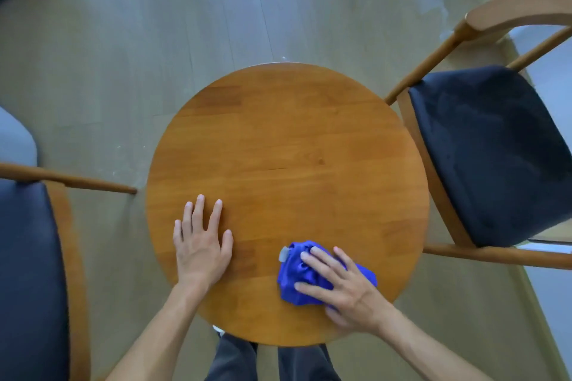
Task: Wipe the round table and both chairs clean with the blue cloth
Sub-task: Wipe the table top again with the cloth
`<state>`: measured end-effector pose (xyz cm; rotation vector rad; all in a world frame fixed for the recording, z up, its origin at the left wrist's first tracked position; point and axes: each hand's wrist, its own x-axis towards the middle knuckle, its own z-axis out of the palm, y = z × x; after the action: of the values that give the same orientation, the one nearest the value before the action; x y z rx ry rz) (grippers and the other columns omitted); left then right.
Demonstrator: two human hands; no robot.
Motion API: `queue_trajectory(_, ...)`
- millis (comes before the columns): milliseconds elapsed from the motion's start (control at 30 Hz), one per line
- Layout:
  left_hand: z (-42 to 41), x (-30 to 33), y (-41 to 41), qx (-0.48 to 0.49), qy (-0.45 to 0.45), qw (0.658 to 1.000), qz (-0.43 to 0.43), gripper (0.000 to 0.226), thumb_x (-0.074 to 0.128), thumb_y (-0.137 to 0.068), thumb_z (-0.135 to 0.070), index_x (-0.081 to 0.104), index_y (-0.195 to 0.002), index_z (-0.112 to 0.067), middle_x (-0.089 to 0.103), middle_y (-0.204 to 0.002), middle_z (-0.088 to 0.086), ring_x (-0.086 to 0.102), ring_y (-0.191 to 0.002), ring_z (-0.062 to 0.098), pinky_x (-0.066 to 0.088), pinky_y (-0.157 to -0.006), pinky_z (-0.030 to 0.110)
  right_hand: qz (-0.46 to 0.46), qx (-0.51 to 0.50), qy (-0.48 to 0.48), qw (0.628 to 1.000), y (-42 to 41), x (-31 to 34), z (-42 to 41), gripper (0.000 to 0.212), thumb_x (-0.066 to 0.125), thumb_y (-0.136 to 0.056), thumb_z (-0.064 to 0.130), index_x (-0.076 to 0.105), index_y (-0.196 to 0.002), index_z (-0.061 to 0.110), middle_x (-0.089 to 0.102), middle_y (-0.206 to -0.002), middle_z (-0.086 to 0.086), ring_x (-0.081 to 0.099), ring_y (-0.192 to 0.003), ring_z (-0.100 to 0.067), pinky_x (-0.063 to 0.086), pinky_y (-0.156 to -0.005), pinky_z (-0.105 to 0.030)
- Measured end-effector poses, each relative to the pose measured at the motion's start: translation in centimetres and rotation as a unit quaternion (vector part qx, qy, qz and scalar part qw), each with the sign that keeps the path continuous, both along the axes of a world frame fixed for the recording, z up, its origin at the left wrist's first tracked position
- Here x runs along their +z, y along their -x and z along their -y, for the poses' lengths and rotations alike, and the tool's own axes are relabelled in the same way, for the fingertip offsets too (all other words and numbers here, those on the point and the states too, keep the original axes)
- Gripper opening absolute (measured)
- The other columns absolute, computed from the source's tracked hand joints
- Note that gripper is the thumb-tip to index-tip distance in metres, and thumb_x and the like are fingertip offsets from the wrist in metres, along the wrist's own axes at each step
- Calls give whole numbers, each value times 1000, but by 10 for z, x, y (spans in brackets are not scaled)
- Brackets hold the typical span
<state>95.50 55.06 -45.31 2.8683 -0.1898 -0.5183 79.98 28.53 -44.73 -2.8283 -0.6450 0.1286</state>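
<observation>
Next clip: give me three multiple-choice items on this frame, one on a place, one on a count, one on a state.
1. Where on the round wooden table does the crumpled blue cloth lie?
A. far edge
B. centre
C. near right part

2. How many wooden chairs with dark seat cushions show?
A. one
B. two
C. three

3. How is the left hand?
A. flat on the tabletop
B. gripping the cloth
C. lifted off the table

Key: 1 C, the right hand presses the cloth there. 2 B, a left chair and a right chair flank the table. 3 A, its fingers lie spread on bare wood.
</observation>
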Motion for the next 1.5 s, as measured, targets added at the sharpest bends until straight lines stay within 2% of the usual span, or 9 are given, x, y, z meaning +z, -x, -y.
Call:
queue_trajectory(100,0,3,-2,3,3,1000,-5,59,47,-93,-38,34,-150,-26,15,-162,6,8,-149,26,12,-119,50,-14,-284,2,959,8,4,48,64,58,-74,22,49,-136,33,27,-154,-22,33,-137,-43,39,-100,-59)
queue_trajectory(233,3,11,-4,11,-1,999,-41,66,51,-93,-38,23,-152,-30,2,-163,2,-4,-150,22,5,-120,46,-24,-598,-2,801,-30,1,0,55,61,-76,37,52,-129,25,31,-151,-21,40,-126,-45,42,-92,-56)
queue_trajectory(433,-5,16,-8,-11,-4,999,-53,72,58,-88,-40,25,-152,-31,5,-163,1,1,-150,22,18,-118,48,32,-289,-20,956,-6,-2,-146,28,63,-82,22,64,-109,29,48,-144,-13,52,-119,-41,45,-86,-46)
queue_trajectory(567,-11,19,-12,-27,-10,997,-69,73,58,-88,-41,23,-152,-34,3,-163,-2,-1,-149,20,21,-117,45,49,-18,-63,997,45,-10,-91,42,52,-83,8,63,-115,33,47,-144,-9,58,-111,-38,48,-83,-43)
queue_trajectory(700,-11,20,-9,-26,-2,997,-73,72,54,-90,-41,19,-153,-35,-1,-163,-3,-5,-149,19,16,-118,45,61,-175,21,982,49,-5,39,40,53,-86,23,53,-126,29,41,-141,-16,55,-106,-42,48,-80,-51)
queue_trajectory(867,-8,23,-10,-23,-5,996,-90,72,51,-91,-39,14,-153,-37,-8,-163,-4,-11,-149,18,11,-120,44,23,-621,28,783,-24,-3,20,44,56,-88,28,44,-131,24,39,-142,-25,50,-102,-48,44,-81,-56)
queue_trajectory(1100,-15,38,-17,-5,60,989,-134,64,48,-93,-22,24,-152,-31,-3,-163,-6,-6,-149,14,13,-120,38,-16,-268,-33,963,-16,1,-182,56,67,-73,22,53,-126,31,46,-144,-17,51,-111,-38,45,-84,-47)
queue_trajectory(1300,-45,50,-1,60,96,981,-160,59,47,-95,-20,29,-151,-26,6,-163,-6,2,-149,14,20,-119,37,-31,76,-32,996,-35,-1,-121,50,55,-76,16,56,-122,37,43,-148,-8,55,-107,-32,46,-81,-38)
queue_trajectory(1500,-63,59,19,71,72,979,-175,57,44,-98,-26,26,-152,-26,7,-162,-6,2,-149,14,19,-119,36,-90,-330,-60,938,-108,21,-32,67,72,-82,25,42,-142,33,20,-155,-16,39,-130,-37,44,-95,-53)
